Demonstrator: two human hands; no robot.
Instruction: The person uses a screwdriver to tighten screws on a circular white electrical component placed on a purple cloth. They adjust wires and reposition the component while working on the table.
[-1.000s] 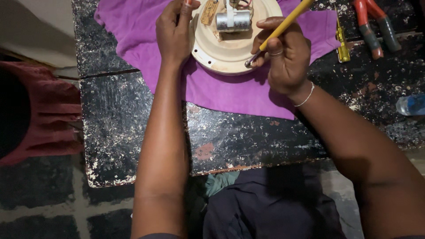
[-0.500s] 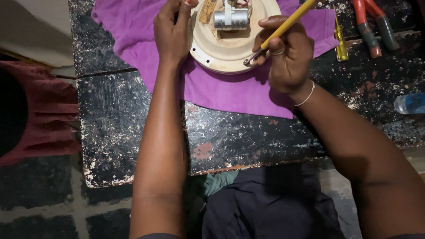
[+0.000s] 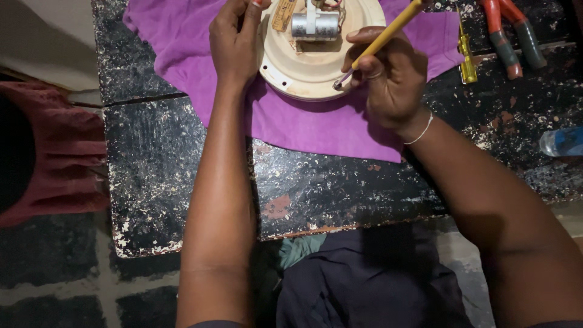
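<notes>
The left hand [image 3: 234, 42] grips the left rim of a round cream plate [image 3: 303, 76], fingers curled over its edge. The right hand [image 3: 388, 79] is closed around a yellow screwdriver [image 3: 388, 36], held like a pencil. The tip of the screwdriver touches the plate near its lower right rim. The handle slants up and to the right, out past the top of the view.

The plate lies flat on a purple cloth [image 3: 316, 124], near the far edge of the desk [image 3: 182, 176]. A small silver can [image 3: 314, 25] sits on its side in the middle of the plate. A little tan part [image 3: 282, 13] lies just beside it on the left.

The cloth is spread over the far part of the desk. The desk is black with lots of chipped white specks.

To the right of the cloth lies a small yellow tool [image 3: 466, 54]. Pliers [image 3: 510, 33] with red and grey handles lie near it. A clear bottle [image 3: 562, 141] peeks in at the right edge. A dark red cloth [image 3: 54, 152] hangs on the left, off the desk.
</notes>
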